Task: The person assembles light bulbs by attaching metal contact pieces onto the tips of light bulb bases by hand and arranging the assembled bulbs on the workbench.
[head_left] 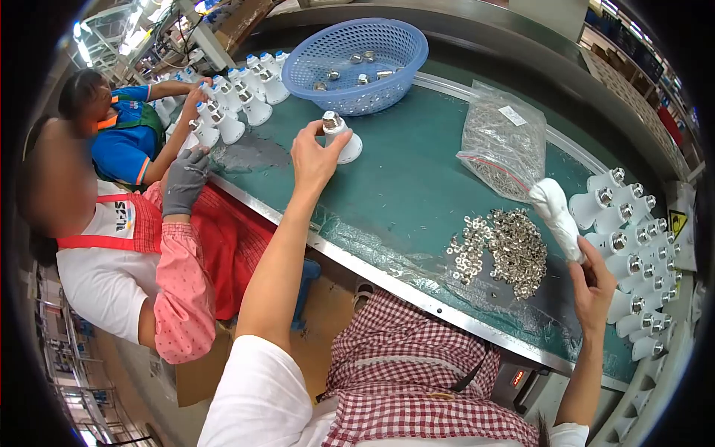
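Note:
My left hand (316,158) is closed around a white bulb housing (348,147) with a metal screw cap on top, standing upright on the green work surface. My right hand (592,281) grips the lower end of a white stick-like tool (555,212) with a rounded, thicker head; it looks wrapped, and its kind is unclear. Left of that tool lies a pile of small metal pieces (514,249), with flatter ring-like bits on its left side. A clear bag (506,138) full of thin pin-like parts lies beyond the pile, near the tool's head.
A blue plastic basket (357,100) holding several metal caps stands at the back. Rows of white bulb housings (625,242) line the right side, and more (253,108) stand at the far left. Two co-workers sit on my left, one wearing a grey glove (186,182). A metal edge (387,281) borders the bench.

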{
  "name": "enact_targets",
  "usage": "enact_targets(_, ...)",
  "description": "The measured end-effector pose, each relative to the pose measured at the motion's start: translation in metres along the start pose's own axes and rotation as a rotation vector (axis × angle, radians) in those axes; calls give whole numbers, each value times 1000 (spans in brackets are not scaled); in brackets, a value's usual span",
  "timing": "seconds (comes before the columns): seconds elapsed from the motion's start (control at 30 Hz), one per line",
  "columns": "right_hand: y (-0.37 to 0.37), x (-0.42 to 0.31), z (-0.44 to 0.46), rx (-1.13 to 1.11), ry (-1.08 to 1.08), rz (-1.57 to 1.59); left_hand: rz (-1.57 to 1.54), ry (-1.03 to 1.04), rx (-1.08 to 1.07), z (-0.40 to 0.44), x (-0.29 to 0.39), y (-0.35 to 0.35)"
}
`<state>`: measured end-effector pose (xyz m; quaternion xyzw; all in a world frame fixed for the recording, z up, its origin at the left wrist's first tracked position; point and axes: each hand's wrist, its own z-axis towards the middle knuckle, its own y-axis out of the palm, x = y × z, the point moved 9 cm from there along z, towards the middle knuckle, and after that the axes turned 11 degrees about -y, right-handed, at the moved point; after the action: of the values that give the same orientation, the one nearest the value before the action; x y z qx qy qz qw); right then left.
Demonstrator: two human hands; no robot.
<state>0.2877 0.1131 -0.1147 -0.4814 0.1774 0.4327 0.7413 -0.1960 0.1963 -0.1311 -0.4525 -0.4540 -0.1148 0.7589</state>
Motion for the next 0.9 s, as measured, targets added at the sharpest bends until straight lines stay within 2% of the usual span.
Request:
enact_targets(0.07, 7, 4, 8, -1, 37, 52, -12, 64, 46, -17, 10, 5)
enact_targets(0.13, 8, 6, 17, 2, 43, 0, -73, 208, -66, -41, 34, 18)
enact_targets(0.17, 9, 7, 22, 11, 37, 12, -78, 204, -179, -52, 41, 31)
enact_targets(0.2, 9, 8, 25, 22, 31, 24, -86, 209, -200, -59, 43, 38)
enact_targets(0.27, 12, 19, 27, 43, 50, 54, -240, 204, -437, -75, 47, 65)
enact_targets(0.3, 14, 23, 27, 53, 52, 104, -236, 230, -553, -84, 53, 76)
enact_targets(0.33, 14, 26, 26, 63, 57, 102, -234, 238, -561, -87, 58, 77)
enact_targets(0.4, 15, 31, 22, 61, 83, 102, -246, 242, -781, -102, 72, 93)
enact_targets(0.47, 12, 31, 18, 60, 85, 63, -281, 254, -791, -112, 85, 90)
enact_targets(0.53, 11, 32, 15, 70, 53, 42, -147, 497, -332, -122, 113, 42)
enact_targets(0.57, 11, 32, 15, 80, 52, 40, -201, 500, -307, -133, 115, 36)
enact_targets(0.6, 11, 32, 14, 83, 62, 44, -205, 570, -357, -152, 124, 38)
enact_targets(0.67, 14, 28, 17, 32, 85, 26, -57, 621, -599, -188, 136, 66)
enact_targets(0.8, 16, 25, 16, 24, 61, 25, 103, 728, -668, -208, 131, 110)
enact_targets(0.9, 12, 24, 13, 40, 33, -11, 105, 709, -746, -209, 132, 124)
